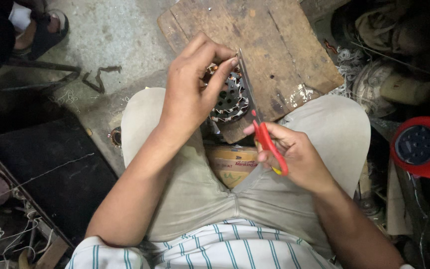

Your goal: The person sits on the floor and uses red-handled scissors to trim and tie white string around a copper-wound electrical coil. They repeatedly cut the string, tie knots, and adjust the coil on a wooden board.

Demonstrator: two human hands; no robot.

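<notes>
My left hand (192,87) grips a round metal motor stator (230,97) with copper windings, pinching its top edge with thumb and fingertips. It rests on the near edge of a worn wooden board (274,45) in front of my knees. My right hand (294,152) holds red-handled scissors (267,142). Their thin blades (247,82) point up and away, and the tips meet my left fingertips at the stator's upper rim. Part of the stator is hidden behind my left hand.
A cardboard box (230,164) sits between my thighs. A red round plastic housing (424,147) lies at the right among motor parts and wire scraps (374,87). Another person's sandalled foot (43,30) is at top left. A dark mat (51,169) and loose wires lie at left.
</notes>
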